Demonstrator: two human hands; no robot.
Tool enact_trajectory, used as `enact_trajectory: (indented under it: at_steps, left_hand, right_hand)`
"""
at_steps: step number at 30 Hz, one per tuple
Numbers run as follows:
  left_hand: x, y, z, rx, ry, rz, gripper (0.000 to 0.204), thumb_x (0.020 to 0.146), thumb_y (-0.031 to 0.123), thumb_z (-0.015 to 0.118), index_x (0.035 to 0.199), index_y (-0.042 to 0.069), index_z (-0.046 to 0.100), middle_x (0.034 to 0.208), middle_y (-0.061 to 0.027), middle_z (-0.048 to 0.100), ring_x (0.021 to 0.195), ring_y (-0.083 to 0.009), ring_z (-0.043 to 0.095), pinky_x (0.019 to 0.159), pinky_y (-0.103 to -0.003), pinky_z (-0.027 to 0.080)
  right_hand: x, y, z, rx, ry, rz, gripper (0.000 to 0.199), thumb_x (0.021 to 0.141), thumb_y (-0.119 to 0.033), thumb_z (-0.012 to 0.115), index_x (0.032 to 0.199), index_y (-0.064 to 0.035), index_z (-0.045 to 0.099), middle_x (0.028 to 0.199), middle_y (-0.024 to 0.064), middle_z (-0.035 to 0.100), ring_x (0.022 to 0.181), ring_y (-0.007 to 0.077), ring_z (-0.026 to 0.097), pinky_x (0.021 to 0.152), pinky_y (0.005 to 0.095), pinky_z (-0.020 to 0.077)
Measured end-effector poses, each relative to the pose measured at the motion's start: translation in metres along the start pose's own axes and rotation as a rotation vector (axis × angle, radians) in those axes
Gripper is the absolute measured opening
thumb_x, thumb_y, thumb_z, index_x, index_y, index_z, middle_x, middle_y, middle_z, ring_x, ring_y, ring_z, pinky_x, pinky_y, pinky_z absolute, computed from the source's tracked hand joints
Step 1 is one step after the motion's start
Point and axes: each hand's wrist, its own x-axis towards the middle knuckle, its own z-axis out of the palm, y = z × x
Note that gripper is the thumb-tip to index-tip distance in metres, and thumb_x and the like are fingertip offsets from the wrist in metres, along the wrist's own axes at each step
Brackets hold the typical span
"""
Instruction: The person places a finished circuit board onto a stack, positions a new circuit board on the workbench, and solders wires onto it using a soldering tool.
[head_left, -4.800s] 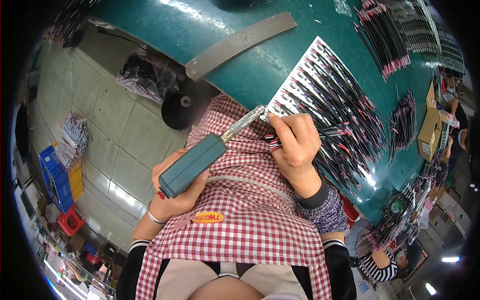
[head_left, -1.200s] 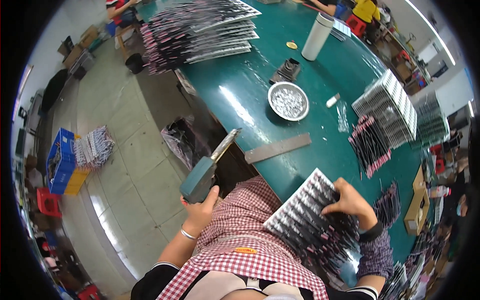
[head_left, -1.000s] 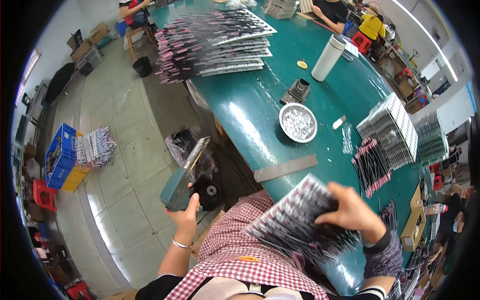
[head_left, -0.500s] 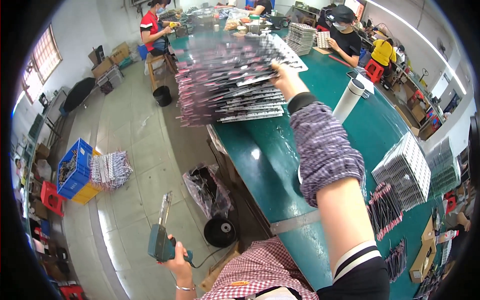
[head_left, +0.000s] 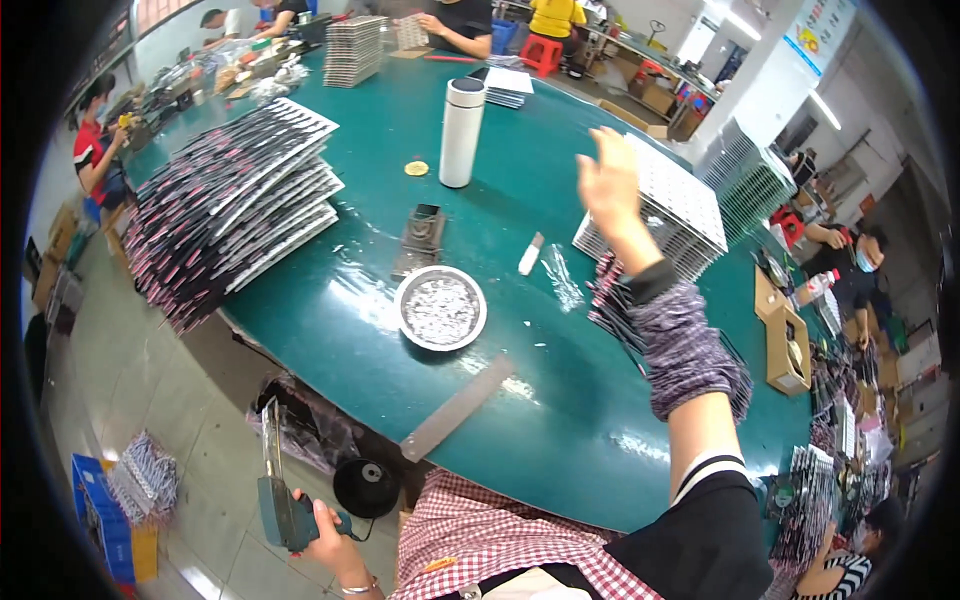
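Note:
My left hand (head_left: 328, 545), low at the front left, is closed around the grip of a teal pistol-shaped power tool (head_left: 283, 512). Long thin metal prongs rise from that tool, and a dark cord trails from its handle. My right hand (head_left: 610, 182) is raised over the table with its fingers stretched out and nothing in them. Right behind it stands a stack of white perforated trays (head_left: 680, 195). Below its wrist lies a bundle of dark wire-like pieces with pink ends (head_left: 618, 305). A leaning pile of trays packed with similar pieces (head_left: 235, 190) stands at the table's left edge.
On the green table (head_left: 560, 400) are a metal bowl of small bits (head_left: 440, 308), a white flask (head_left: 461, 135), a flat metal strip (head_left: 455, 410) and a small dark fixture (head_left: 422, 238). A cardboard box (head_left: 788, 350) stands right. Several people work around. A black bucket (head_left: 366, 487) is below.
My right hand has let go of the loaded trays on the left and moved right, to the white stack. The view has turned right. My left hand still holds the tool.

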Motion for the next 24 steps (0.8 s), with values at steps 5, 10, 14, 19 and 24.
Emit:
enact_trajectory:
  at_steps: [5,10,14,19,24]
  left_hand:
    - [-0.004,-0.043,0.020,0.158,-0.291,0.073,0.038,0.094,0.000,0.060,0.131,-0.005,0.053,0.119,-0.0150,0.065,0.088,-0.0168,0.064,0.078,-0.030,0.053]
    - [-0.026,-0.057,0.047,0.176,-0.606,0.309,0.042,0.094,-0.002,0.062,0.134,-0.006,0.053,0.134,-0.0145,0.059,0.119,-0.0235,0.060,0.103,-0.037,0.047]
    - [-0.025,-0.088,0.042,0.410,-0.716,0.561,0.047,0.089,0.001,0.069,0.132,-0.008,0.054,0.133,-0.0189,0.061,0.117,-0.0286,0.062,0.101,-0.036,0.047]
    - [-0.020,-0.059,0.069,0.403,-0.735,0.571,0.042,0.085,0.002,0.073,0.124,-0.008,0.059,0.132,-0.0219,0.061,0.118,-0.0338,0.063,0.101,-0.040,0.049]
    - [-0.002,-0.041,0.082,0.426,-0.935,0.853,0.039,0.078,-0.008,0.071,0.116,-0.007,0.061,0.122,-0.0234,0.066,0.112,-0.0380,0.066,0.097,-0.041,0.052]
  right_hand:
    - [-0.032,0.119,-0.076,-0.165,-0.601,0.221,0.042,0.088,-0.032,0.071,0.113,0.0010,0.065,0.113,0.0209,0.065,0.111,0.0388,0.059,0.095,0.0468,0.0472]
    - [-0.033,0.126,-0.106,-0.150,-0.547,-0.010,0.036,0.091,-0.033,0.067,0.100,0.0013,0.065,0.103,0.0181,0.066,0.101,0.0357,0.062,0.084,0.0454,0.0500]
    - [-0.035,0.091,-0.146,-0.276,-0.382,-0.348,0.018,0.090,-0.018,0.064,0.093,-0.0007,0.061,0.094,0.0137,0.064,0.093,0.0306,0.062,0.077,0.0398,0.0509]
    - [-0.096,-0.039,-0.251,-0.193,-0.441,-0.517,0.036,0.082,-0.005,0.064,0.116,0.0064,0.063,0.110,0.0147,0.070,0.084,0.0227,0.064,0.063,0.0326,0.0490]
    - [-0.189,-0.117,-0.313,0.110,-0.809,-0.251,0.053,0.075,-0.003,0.062,0.125,0.0113,0.058,0.123,0.0227,0.065,0.086,0.0255,0.062,0.064,0.0339,0.0444]
